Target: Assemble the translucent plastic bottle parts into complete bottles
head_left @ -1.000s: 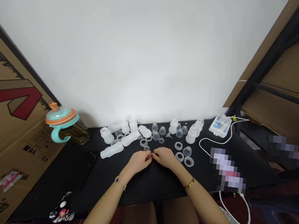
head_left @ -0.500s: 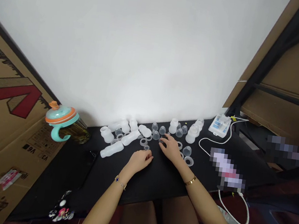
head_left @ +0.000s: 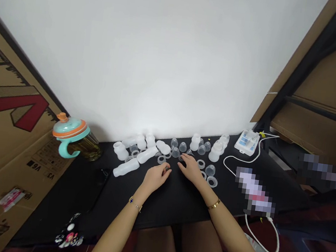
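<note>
My left hand (head_left: 155,176) is over the black table, fingers curled together around a small clear ring (head_left: 167,168), mostly hidden by the fingertips. My right hand (head_left: 191,168) is beside it with thumb and fingers apart, its fingertips close to a small clear piece (head_left: 181,157) that they partly cover. Beyond the hands stand several clear dome caps (head_left: 183,146). White baby bottles lie on the left, including a near one (head_left: 126,167). Another white bottle (head_left: 195,142) stands upright behind my right hand. A pale ring (head_left: 161,159) lies just past my left hand.
More clear rings (head_left: 212,182) and a dome cap (head_left: 210,170) lie right of my right hand. A capped bottle (head_left: 216,151) stands behind them. A white box (head_left: 247,142) with a cable is at far right. A teal-handled jug (head_left: 75,136) stands left, beside cardboard (head_left: 0,153).
My left hand has moved slightly forward, and its fingers have closed over the small ring that lay in front of it. My right hand's fingertips have shifted slightly; its thumb stays apart.
</note>
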Motion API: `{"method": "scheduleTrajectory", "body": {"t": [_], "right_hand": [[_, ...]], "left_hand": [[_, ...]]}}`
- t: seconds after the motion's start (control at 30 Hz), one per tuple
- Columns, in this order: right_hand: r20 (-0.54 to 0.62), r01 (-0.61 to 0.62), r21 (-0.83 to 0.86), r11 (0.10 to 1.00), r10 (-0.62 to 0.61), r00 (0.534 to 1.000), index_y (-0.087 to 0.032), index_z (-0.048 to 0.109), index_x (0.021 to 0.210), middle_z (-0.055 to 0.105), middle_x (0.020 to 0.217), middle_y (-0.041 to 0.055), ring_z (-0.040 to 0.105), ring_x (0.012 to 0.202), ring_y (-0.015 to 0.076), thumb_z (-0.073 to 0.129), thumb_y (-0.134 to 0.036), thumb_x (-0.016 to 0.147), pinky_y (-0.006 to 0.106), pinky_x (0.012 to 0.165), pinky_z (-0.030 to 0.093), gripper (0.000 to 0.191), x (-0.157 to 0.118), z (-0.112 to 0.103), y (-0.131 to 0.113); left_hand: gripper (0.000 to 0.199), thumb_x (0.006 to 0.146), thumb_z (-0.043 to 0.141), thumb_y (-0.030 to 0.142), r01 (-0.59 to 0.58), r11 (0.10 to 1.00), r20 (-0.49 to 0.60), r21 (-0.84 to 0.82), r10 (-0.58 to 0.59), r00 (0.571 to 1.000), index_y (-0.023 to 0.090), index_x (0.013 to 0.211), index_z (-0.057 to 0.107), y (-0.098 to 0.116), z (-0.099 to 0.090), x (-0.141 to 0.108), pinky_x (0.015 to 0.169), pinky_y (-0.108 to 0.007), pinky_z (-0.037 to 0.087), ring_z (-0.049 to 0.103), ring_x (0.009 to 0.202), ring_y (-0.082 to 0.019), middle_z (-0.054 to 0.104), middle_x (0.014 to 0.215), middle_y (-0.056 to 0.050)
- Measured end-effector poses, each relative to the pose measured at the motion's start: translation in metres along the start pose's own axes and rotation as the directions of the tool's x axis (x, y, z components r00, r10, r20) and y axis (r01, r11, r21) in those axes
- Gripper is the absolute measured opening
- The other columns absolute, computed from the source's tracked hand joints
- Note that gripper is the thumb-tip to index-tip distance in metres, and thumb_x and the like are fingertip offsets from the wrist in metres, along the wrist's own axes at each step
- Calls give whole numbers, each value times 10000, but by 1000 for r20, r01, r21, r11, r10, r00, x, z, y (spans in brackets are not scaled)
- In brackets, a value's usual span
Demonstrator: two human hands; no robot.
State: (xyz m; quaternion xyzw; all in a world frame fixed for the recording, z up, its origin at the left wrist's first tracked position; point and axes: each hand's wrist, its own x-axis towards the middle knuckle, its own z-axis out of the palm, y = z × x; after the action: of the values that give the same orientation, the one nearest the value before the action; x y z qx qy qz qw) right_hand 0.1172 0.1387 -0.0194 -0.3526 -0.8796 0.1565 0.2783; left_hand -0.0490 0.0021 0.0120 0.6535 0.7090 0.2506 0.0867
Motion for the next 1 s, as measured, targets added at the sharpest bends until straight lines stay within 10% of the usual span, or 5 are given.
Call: {"method": "scheduleTrajectory", "body": {"t": [0.23,1.0], "right_hand": [[-17,14,5,1000,-14,1000,-154,693,1243,653,1335,169,608,1246,317,622,-281,921,482,1091,470,353,0,1,1],[48,2,133,991,-8,999,-185,762,1034,758,1113,95,689,1061,256,599,-239,934,391,990,502,199,2,-14,-12]], "left_hand": [[210,979,501,239,104,992,-384,75,-68,921,214,1093,675,-20,-2,5,870,-367,511,659,992,-257,710,1064,-86],[181,914,566,144,60,995,-268,77,-38,963,197,1028,696,-34,9,9,945,-393,509,620,1022,-242,640,1077,-87]]}}
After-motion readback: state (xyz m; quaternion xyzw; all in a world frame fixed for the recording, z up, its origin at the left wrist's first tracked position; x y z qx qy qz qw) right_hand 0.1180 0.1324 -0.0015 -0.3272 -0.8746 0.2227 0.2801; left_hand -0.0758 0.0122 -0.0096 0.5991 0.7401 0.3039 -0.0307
